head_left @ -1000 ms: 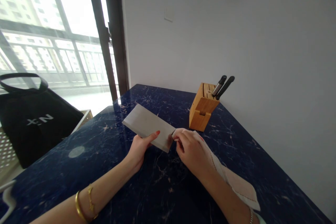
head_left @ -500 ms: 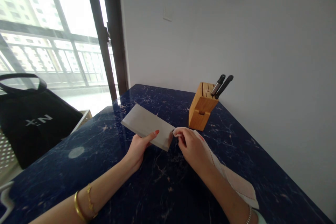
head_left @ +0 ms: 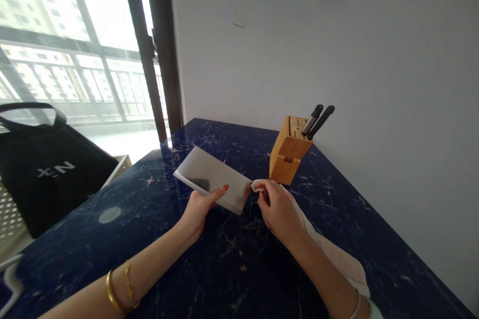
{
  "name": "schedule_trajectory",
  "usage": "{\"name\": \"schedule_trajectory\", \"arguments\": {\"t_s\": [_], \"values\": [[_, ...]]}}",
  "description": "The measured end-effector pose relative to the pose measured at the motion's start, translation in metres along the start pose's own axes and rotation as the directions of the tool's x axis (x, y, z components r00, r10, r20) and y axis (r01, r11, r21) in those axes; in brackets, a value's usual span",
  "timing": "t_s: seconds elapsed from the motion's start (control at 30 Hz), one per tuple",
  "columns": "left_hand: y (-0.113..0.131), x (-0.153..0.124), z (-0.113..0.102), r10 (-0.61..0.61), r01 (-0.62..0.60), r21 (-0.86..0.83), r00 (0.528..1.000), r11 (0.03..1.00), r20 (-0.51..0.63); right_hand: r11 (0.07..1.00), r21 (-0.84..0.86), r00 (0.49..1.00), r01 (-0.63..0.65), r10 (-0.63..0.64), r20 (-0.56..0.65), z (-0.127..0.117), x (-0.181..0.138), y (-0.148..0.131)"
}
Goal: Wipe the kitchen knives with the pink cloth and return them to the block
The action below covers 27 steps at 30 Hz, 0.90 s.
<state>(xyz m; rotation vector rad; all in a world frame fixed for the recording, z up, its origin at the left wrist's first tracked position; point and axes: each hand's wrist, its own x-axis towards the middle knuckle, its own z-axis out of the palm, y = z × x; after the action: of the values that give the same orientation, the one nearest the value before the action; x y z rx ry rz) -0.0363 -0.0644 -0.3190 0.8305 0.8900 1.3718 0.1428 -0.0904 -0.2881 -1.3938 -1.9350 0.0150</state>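
A cleaver [head_left: 215, 172] with a broad steel blade is held tilted above the dark blue marbled table [head_left: 224, 269]. My left hand [head_left: 198, 212] grips the blade along its near edge, thumb lying on the flat face. At the blade's right end, my right hand [head_left: 280, 212] pinches a pale cloth [head_left: 337, 254] around the handle, which is mostly hidden by fingers and fabric. The rest of the cloth trails down under my right forearm onto the table.
A wooden knife block [head_left: 290, 152] with two black-handled tools in it stands beyond my right hand, near the wall. On the left, a black bag [head_left: 56, 169] sits beside the table, in front of a large window [head_left: 93, 60].
The blade's angle has shifted slightly, so a dark reflection now shows on it. My right hand has moved a little to the right with the cloth.
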Motion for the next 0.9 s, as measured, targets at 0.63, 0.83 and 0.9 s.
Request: {"name": "schedule_trajectory", "arguments": {"t_s": [0.63,0.83,0.9], "values": [[0.001,0.000,0.001,-0.028,0.027,-0.032,0.999,0.999,-0.021,0.995,-0.034,0.994,0.093,-0.091,0.054,-0.002,0.000,-0.008],[0.002,-0.001,0.001,-0.032,0.031,-0.015,0.999,0.999,-0.017,0.996,-0.038,0.992,0.084,-0.080,0.095,-0.004,0.001,-0.011],[0.001,0.000,0.001,-0.025,0.025,-0.003,1.000,1.000,-0.002,0.998,-0.004,0.995,0.061,-0.060,0.075,-0.003,0.001,-0.009]]}}
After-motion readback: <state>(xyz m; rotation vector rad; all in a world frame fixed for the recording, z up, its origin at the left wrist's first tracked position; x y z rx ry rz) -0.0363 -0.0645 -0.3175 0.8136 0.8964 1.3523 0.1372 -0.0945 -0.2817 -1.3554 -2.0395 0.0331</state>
